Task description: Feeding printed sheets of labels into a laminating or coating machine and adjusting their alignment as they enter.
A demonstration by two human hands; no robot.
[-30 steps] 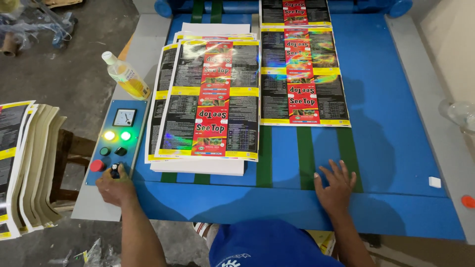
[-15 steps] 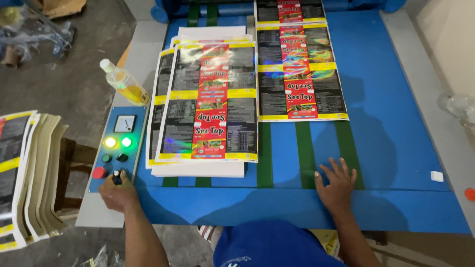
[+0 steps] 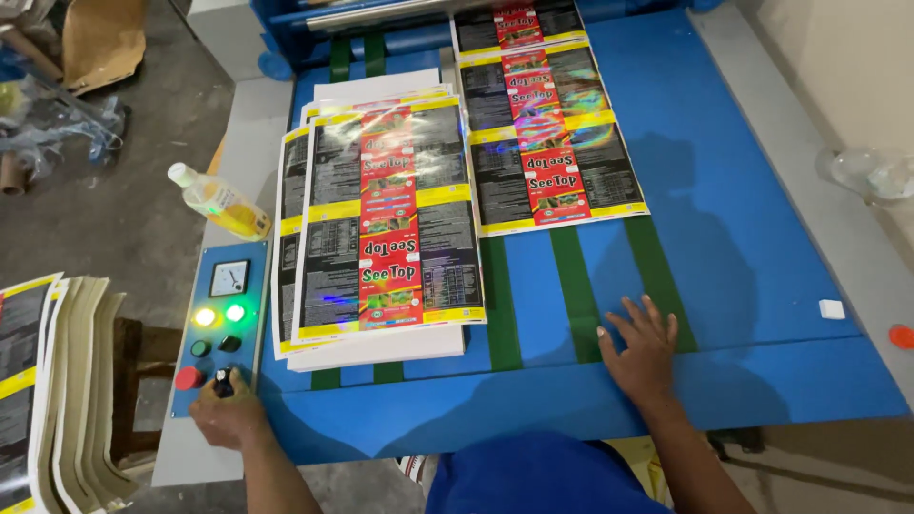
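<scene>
The left hand (image 3: pixel 227 414) is placed at the lower end of the control panel (image 3: pixel 221 324), at the left edge of the blue table (image 3: pixel 762 247). A small black knob (image 3: pixel 223 381) is pinched between its fingertips; the knob sits just beside a red button (image 3: pixel 188 378), below two black buttons and two lit lamps (image 3: pixel 219 314). A square dial (image 3: pixel 229 278) is mounted at the top of the panel.

The right hand (image 3: pixel 644 347) is laid flat on the table, palm down, with the fingers (image 3: pixel 628 319) spread. Nothing is held by it. A green belt (image 3: pixel 576 286) runs just past the fingertips.

A stack of printed sheets (image 3: pixel 386 219) lies between the two hands, well apart from the right hand and near the panel. A single printed sheet (image 3: pixel 547 133) is seen farther up the table, lying on the green belts. A plastic bottle of yellow liquid (image 3: pixel 219 202) lies above the panel. A further pile of sheets (image 3: pixel 52 381) stands to the left, off the table.
</scene>
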